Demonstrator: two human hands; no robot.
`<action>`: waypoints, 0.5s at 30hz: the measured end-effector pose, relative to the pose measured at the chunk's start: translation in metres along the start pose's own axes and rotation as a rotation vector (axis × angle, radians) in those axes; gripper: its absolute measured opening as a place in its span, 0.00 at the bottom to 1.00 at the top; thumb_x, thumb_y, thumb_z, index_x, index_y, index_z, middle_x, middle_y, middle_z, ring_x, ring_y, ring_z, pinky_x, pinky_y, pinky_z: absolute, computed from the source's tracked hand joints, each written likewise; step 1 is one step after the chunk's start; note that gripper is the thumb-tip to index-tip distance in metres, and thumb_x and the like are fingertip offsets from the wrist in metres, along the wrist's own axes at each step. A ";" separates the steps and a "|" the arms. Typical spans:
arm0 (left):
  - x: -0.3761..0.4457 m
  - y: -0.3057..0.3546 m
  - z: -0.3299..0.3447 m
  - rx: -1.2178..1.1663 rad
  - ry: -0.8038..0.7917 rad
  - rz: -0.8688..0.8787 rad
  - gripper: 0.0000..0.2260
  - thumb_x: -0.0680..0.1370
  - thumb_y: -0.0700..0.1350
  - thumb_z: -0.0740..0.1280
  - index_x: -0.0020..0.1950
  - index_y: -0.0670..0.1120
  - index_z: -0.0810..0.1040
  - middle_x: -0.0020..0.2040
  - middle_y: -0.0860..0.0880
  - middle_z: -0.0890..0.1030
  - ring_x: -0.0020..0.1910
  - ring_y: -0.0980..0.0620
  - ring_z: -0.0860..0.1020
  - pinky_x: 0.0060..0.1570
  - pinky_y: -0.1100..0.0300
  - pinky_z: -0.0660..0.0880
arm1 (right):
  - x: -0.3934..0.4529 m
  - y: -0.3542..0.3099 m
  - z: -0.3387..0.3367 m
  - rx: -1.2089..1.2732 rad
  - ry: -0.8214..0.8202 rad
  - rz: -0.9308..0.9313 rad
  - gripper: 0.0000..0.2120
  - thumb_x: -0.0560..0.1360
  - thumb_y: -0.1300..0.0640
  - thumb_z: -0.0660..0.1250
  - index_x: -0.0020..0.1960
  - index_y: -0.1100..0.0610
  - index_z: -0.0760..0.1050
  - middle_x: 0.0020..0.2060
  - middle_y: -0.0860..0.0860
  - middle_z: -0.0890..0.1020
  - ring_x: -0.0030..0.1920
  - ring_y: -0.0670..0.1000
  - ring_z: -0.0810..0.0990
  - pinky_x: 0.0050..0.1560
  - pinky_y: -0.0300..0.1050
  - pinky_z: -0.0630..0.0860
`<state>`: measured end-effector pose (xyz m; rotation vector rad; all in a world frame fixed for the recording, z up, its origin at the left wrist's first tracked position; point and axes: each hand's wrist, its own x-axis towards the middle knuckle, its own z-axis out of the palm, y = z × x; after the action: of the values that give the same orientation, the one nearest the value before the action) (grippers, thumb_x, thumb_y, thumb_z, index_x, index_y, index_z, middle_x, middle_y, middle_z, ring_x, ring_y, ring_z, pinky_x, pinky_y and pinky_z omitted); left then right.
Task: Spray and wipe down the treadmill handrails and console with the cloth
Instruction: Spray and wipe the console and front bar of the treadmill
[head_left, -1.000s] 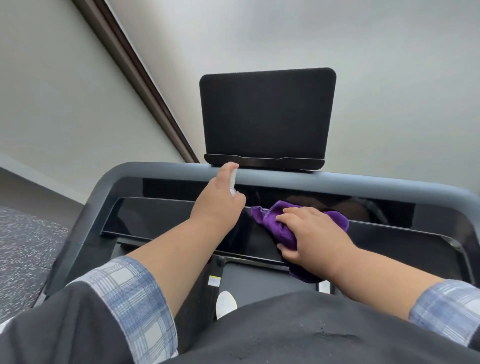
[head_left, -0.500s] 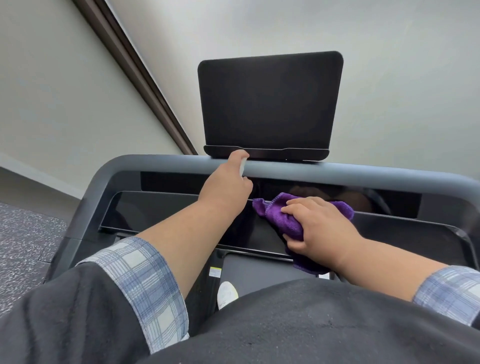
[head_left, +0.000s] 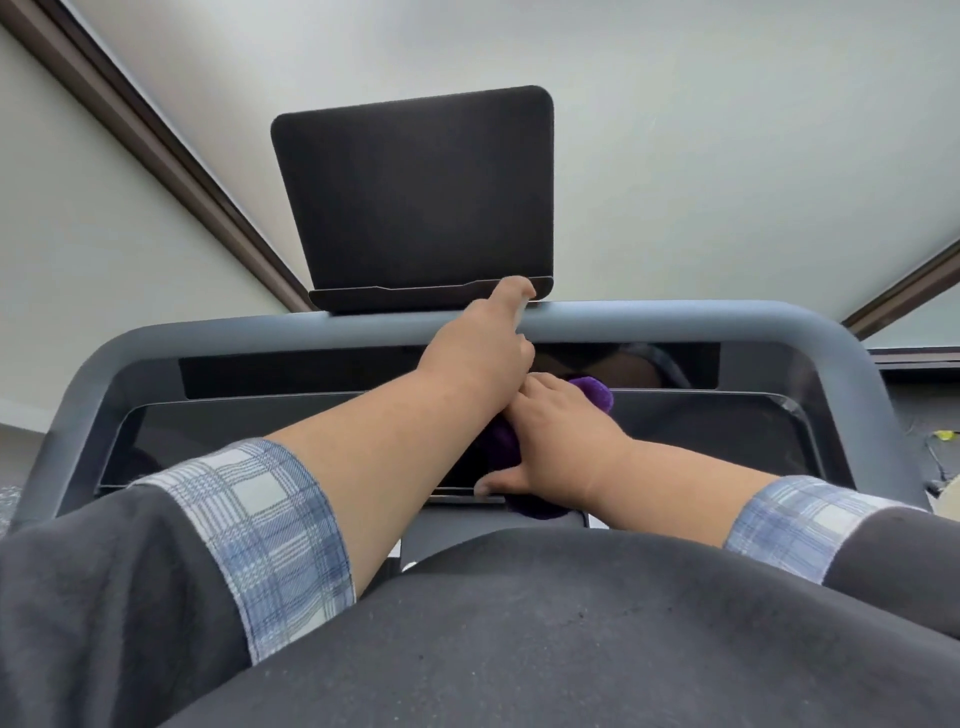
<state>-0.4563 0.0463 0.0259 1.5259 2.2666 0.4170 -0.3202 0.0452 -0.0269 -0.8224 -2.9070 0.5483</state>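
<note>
Sleeves (head_left: 260, 525) of blue plaid frame both forearms. Right hand (head_left: 558, 441) presses purple cloth (head_left: 592, 392) onto the glossy console (head_left: 260, 431). Left hand (head_left: 483, 353) grips a barely visible pale object beneath the dark screen (head_left: 415, 197). No legible writing.

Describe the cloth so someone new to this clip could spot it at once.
Start at the big black upright screen and drop to the grey crossbar, then to the glossy black console panel below it. The purple cloth lies there, mostly covered by the right hand. It is the only soft, brightly coloured thing on the treadmill.
</note>
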 end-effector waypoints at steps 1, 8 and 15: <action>-0.002 -0.001 0.000 -0.041 0.014 -0.019 0.20 0.77 0.45 0.60 0.65 0.64 0.60 0.51 0.51 0.77 0.41 0.49 0.77 0.39 0.55 0.69 | -0.003 0.000 -0.001 0.000 -0.009 0.013 0.46 0.60 0.25 0.68 0.71 0.49 0.68 0.64 0.49 0.76 0.63 0.54 0.73 0.66 0.50 0.70; -0.054 -0.020 -0.002 -0.280 0.156 -0.015 0.24 0.78 0.46 0.66 0.65 0.67 0.60 0.52 0.62 0.76 0.40 0.70 0.75 0.38 0.76 0.66 | -0.033 0.017 -0.016 0.544 0.284 0.278 0.26 0.68 0.53 0.76 0.65 0.48 0.75 0.58 0.44 0.79 0.60 0.47 0.77 0.66 0.45 0.71; -0.097 -0.028 0.006 -0.367 0.075 -0.005 0.27 0.78 0.49 0.67 0.62 0.77 0.59 0.46 0.66 0.76 0.43 0.64 0.76 0.36 0.72 0.67 | -0.041 0.062 -0.046 0.640 0.753 0.590 0.27 0.72 0.51 0.75 0.67 0.47 0.70 0.62 0.46 0.75 0.64 0.47 0.74 0.69 0.40 0.67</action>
<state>-0.4432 -0.0537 0.0217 1.3348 2.0992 0.8485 -0.2473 0.0882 -0.0055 -1.3704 -1.6523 0.8875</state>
